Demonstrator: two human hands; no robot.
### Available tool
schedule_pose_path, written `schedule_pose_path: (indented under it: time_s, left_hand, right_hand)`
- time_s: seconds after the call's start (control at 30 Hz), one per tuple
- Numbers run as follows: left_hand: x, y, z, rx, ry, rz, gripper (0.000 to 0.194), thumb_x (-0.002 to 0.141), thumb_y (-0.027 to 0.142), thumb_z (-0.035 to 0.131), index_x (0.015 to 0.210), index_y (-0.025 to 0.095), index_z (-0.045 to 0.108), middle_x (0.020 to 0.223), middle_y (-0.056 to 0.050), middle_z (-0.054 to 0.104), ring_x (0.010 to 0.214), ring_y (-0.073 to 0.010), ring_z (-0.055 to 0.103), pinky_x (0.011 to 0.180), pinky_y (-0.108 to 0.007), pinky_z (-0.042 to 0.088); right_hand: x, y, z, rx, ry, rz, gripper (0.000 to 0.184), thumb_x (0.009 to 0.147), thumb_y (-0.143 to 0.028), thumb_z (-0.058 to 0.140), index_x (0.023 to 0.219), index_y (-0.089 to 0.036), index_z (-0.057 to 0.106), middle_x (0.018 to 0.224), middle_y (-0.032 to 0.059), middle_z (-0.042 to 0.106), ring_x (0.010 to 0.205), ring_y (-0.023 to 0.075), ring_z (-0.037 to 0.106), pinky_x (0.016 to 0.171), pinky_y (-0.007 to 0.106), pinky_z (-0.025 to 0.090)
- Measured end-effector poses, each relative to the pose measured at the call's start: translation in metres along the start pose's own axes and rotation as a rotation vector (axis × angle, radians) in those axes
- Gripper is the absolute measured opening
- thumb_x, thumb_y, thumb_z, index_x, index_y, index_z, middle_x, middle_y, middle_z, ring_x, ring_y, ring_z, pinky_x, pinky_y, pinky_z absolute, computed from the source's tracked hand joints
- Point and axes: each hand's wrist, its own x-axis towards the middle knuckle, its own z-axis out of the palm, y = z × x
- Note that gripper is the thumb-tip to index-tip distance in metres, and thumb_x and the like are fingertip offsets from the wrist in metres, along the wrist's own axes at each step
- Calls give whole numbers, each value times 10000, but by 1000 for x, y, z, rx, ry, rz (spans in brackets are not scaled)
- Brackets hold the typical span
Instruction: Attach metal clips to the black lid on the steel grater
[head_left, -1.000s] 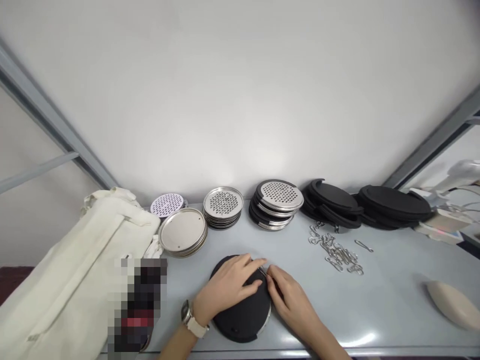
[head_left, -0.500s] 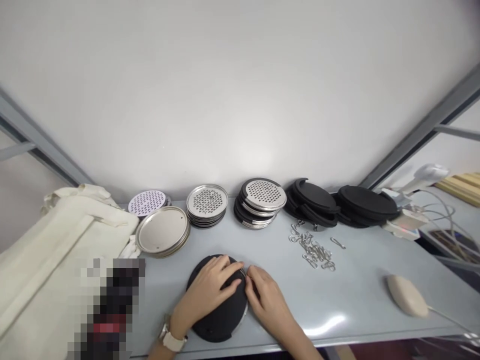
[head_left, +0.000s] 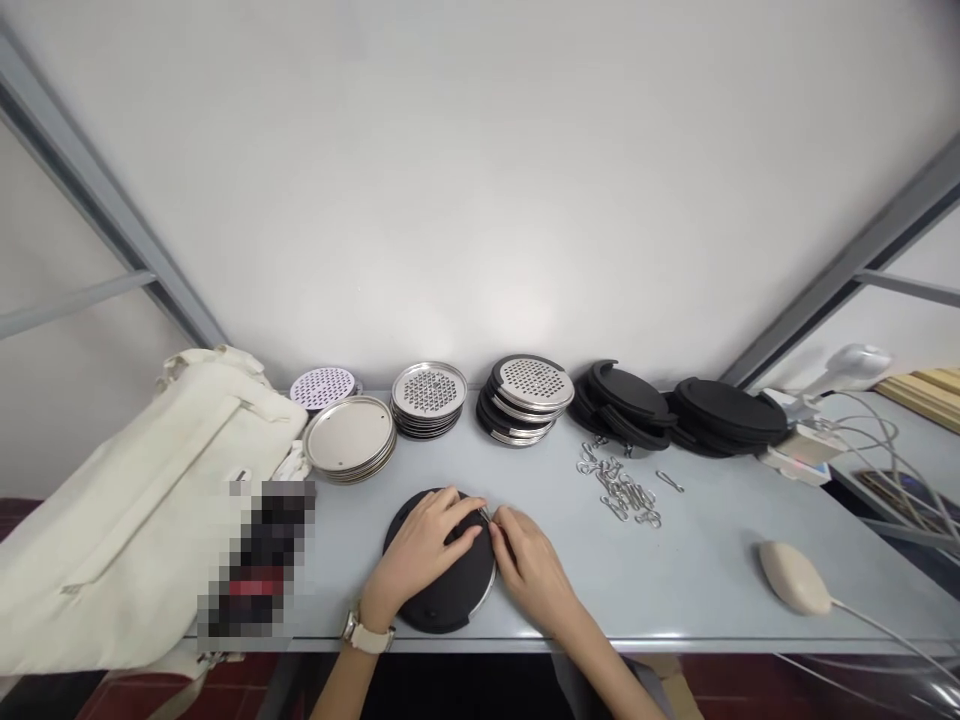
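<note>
A black round disc with a silver rim showing at its right side lies near the table's front edge. My left hand is on top of it, holding it down, with the fingers bent toward its far right edge and the thumb apart. At that edge, the fingertips of my right hand are pinched on a small metal wire clip, most of which they hide. The left index fingertip is beside the same clip. Similar metal clips lie loose in a heap to the right.
Along the wall stand plain metal discs, perforated grater discs, black-rimmed grater discs and black covers. A cream bag lies left. On the right are a beige mouse and a scanner on a stand.
The camera view has shifted, so the table's front edge and floor now show more. Both hands stay at the disc's far right edge, with the right fingers still pinching the clip.
</note>
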Motion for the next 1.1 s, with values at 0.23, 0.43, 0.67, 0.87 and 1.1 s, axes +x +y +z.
schedule_pose_path:
  time_s: [0.23, 0.43, 0.67, 0.87, 1.1]
  left_hand:
    - [-8, 3, 5, -42, 55, -49, 267, 921, 253, 490, 1174, 284, 568, 963, -14, 557, 906, -184, 532, 843, -331, 436]
    - [-17, 4, 16, -61, 130, -86, 276, 924, 263, 488, 1189, 286, 561, 991, -18, 551, 948, -189, 531, 866, -338, 442]
    - [-26, 3, 34, -5, 224, -96, 325, 957, 274, 425, 1270, 290, 509, 1048, -50, 520, 981, -199, 521, 906, -382, 445]
    - [-29, 6, 33, 58, 211, -19, 354, 973, 231, 372, 1300, 319, 474, 1221, -52, 492, 1138, -202, 461, 972, -397, 411]
    - [-30, 5, 32, 90, 134, 54, 377, 994, 204, 296, 1336, 304, 422, 1348, -7, 497, 1244, -165, 407, 1029, -390, 332]
  right_hand:
    - [-1, 1, 2, -46, -1, -49, 158, 962, -180, 326, 865, -220, 443, 805, 40, 571, 742, 199, 554, 683, 324, 454]
    - [-2, 6, 7, -90, 10, -75, 173, 970, -192, 317, 854, -218, 442, 793, 39, 560, 734, 197, 549, 676, 312, 446]
    - [-2, 9, 10, -144, -2, -85, 197, 979, -209, 304, 854, -210, 455, 778, 41, 549, 718, 195, 539, 670, 309, 440]
    - [-3, 9, 12, -169, 19, -119, 194, 972, -191, 306, 881, -201, 478, 780, 52, 559, 713, 198, 549, 661, 307, 444]
    - [-4, 10, 11, -155, 32, -146, 175, 964, -177, 327, 912, -202, 492, 790, 48, 570, 728, 195, 560, 671, 294, 436]
